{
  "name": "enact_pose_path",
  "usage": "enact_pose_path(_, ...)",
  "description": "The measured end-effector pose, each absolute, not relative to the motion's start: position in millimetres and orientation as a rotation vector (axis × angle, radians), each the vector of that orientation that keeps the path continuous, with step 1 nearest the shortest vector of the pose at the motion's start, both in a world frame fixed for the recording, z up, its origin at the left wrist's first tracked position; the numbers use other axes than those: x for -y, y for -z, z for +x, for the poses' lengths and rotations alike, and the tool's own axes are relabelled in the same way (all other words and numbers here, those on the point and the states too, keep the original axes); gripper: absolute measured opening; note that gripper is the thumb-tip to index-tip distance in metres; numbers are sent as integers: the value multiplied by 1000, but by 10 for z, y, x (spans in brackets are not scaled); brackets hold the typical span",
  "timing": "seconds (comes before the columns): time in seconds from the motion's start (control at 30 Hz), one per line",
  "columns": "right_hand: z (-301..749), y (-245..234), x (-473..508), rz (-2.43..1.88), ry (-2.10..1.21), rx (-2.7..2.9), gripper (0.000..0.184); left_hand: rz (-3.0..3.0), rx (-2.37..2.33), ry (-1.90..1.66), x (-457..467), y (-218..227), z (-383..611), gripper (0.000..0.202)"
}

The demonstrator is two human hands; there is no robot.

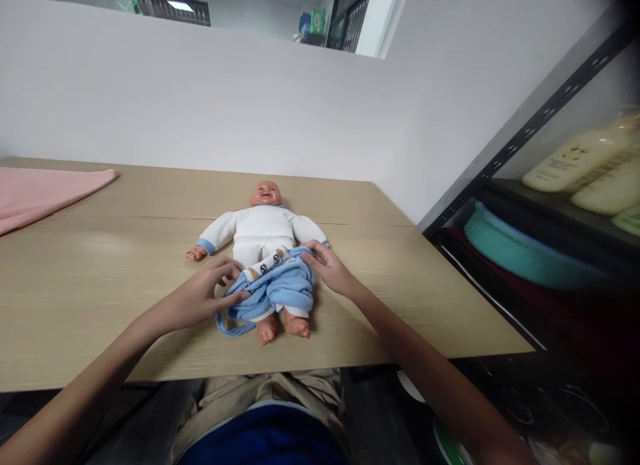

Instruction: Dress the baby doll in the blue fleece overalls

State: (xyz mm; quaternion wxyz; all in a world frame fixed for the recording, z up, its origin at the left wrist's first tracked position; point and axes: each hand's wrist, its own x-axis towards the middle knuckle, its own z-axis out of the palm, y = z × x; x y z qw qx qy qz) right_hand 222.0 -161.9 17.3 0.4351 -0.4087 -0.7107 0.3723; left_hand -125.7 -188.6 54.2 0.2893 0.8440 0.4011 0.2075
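A baby doll in a white top lies on its back on the wooden table, head away from me. Bunched blue pants with a striped waistband sit around its legs and hips. My left hand grips the pants at the doll's right hip, fingers curled into the blue fabric. My right hand pinches the waistband at the other hip. The doll's bare feet stick out below the pants.
A pink cloth lies at the table's far left. A white wall stands behind the table. A dark metal shelf on the right holds a teal basin and cream bottles.
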Motion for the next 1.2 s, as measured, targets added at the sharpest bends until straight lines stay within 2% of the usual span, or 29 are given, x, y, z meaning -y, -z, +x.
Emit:
enact_pose_path(0.23, 2191, -256, 1504, -1013, -857, 1968, 43, 2107, -1128, -958, 1843, -173, -1308, 33)
enact_pose_path(0.33, 2189, -324, 1537, -955, -781, 2095, 37, 2123, -1124, -1077, 1770, -34, -1296, 29)
enact_pose_path(0.47, 2116, -255, 1473, -1077, -691, 1959, 31, 2084, -1180, -1056, 1597, 31, -1222, 29)
enact_pose_path(0.6, 2016, -27, 1212, -1239, -646, 1779, 40, 2090, -1325, -1094, 1332, 32, -1112, 31)
enact_pose_path(0.73, 1969, 131, 1057, -1272, -599, 1684, 46, 2057, -1275, -1114, 1171, 44, -1044, 37)
enact_pose_path(0.9, 1945, 101, 1129, -1251, -469, 1642, 34, 2137, -1186, -1228, 1104, 100, -1050, 32)
enact_pose_path(1.03, 1862, 77, 949, -1283, -522, 1579, 34, 1983, -1219, -1133, 880, 107, -985, 33)
enact_pose_path(1.2, 1828, 152, 675, -1330, -668, 1427, 43, 1870, -1200, -1173, 687, 114, -912, 41)
